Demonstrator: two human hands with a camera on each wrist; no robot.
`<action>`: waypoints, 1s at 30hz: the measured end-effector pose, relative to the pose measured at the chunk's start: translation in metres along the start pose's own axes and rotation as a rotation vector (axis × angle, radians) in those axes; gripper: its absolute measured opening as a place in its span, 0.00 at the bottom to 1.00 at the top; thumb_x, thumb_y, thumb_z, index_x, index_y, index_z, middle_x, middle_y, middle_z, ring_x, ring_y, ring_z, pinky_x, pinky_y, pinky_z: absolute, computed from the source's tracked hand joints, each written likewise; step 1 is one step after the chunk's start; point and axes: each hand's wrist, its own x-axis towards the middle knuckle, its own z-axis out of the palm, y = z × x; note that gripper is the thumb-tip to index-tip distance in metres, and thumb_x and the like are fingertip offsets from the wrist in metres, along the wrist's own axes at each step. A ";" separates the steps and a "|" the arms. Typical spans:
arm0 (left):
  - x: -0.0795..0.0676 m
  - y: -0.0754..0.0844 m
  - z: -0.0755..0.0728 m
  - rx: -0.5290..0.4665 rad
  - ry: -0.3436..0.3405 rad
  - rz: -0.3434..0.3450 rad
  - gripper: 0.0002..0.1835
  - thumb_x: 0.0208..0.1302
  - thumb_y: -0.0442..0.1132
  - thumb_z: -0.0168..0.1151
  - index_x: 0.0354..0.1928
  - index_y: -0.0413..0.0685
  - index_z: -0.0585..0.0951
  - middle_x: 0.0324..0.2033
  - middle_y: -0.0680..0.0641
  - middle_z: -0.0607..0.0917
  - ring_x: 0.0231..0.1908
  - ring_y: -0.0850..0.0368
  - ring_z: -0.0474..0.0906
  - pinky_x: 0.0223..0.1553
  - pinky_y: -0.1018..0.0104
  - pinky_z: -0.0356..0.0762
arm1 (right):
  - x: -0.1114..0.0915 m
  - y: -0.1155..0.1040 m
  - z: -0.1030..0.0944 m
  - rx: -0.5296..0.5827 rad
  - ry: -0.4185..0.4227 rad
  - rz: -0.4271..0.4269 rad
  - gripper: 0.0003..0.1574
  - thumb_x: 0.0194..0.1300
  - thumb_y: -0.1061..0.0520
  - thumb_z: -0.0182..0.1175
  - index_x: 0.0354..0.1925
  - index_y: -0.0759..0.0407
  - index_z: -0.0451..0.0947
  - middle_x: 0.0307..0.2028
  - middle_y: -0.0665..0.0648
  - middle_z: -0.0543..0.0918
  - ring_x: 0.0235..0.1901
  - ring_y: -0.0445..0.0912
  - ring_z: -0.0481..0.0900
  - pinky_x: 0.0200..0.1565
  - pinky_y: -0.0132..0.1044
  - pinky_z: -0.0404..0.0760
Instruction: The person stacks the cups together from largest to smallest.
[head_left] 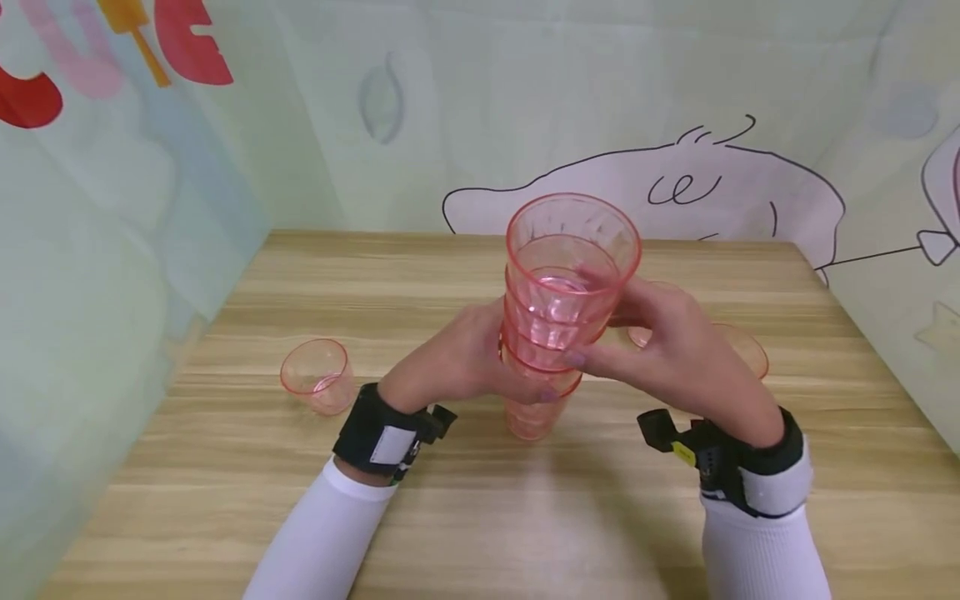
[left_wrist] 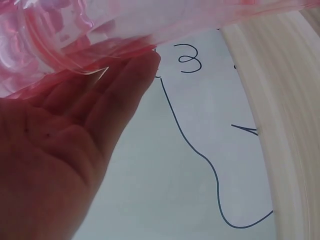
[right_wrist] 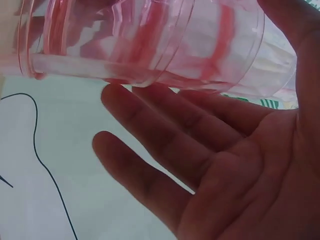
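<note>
A tall stack of nested, clear pink cups [head_left: 566, 317] leans slightly in the middle of the head view, mouths up, above the table. My left hand [head_left: 461, 354] grips its lower part from the left, thumb across the near side. From the right, my right hand [head_left: 667, 346] holds the stack higher up, its thumb in front and its other fingers mostly hidden behind. The left wrist view shows fingers [left_wrist: 122, 95] against the pink walls. Several overlapping rims show in the right wrist view, over the spread fingers [right_wrist: 155, 135] of my right hand.
A single pink cup [head_left: 318, 379] stands on the wooden table [head_left: 247, 492] at the left. Beyond my right hand, another pink cup [head_left: 747, 348] is partly hidden, with more pink plastic [head_left: 640, 336] beside it. A printed cloth backdrop [head_left: 337, 158] borders the table at the back and sides.
</note>
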 end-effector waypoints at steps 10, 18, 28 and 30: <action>-0.002 -0.001 -0.002 -0.021 -0.006 -0.005 0.35 0.47 0.52 0.81 0.58 0.67 0.73 0.44 0.61 0.84 0.43 0.61 0.81 0.47 0.60 0.81 | -0.004 0.000 -0.006 -0.083 -0.067 0.068 0.33 0.56 0.51 0.77 0.59 0.48 0.79 0.50 0.43 0.84 0.53 0.41 0.79 0.51 0.50 0.82; -0.001 -0.001 -0.003 -0.041 -0.014 -0.012 0.37 0.47 0.52 0.81 0.59 0.66 0.73 0.47 0.61 0.84 0.45 0.61 0.80 0.48 0.60 0.81 | -0.006 0.001 -0.013 -0.152 -0.122 0.167 0.36 0.59 0.43 0.75 0.63 0.46 0.75 0.54 0.45 0.82 0.56 0.46 0.77 0.53 0.60 0.79; 0.000 0.001 -0.003 0.007 -0.008 -0.026 0.41 0.46 0.51 0.82 0.62 0.62 0.71 0.48 0.61 0.83 0.45 0.61 0.80 0.47 0.61 0.81 | -0.008 0.003 -0.017 -0.189 -0.124 0.220 0.43 0.58 0.41 0.74 0.67 0.49 0.73 0.61 0.51 0.80 0.60 0.52 0.76 0.57 0.64 0.74; 0.000 0.001 -0.002 0.004 -0.009 -0.030 0.41 0.45 0.51 0.82 0.62 0.62 0.71 0.49 0.61 0.82 0.46 0.61 0.79 0.48 0.61 0.81 | -0.008 0.003 -0.018 -0.203 -0.125 0.233 0.44 0.58 0.41 0.74 0.68 0.51 0.72 0.62 0.53 0.79 0.61 0.53 0.75 0.58 0.65 0.73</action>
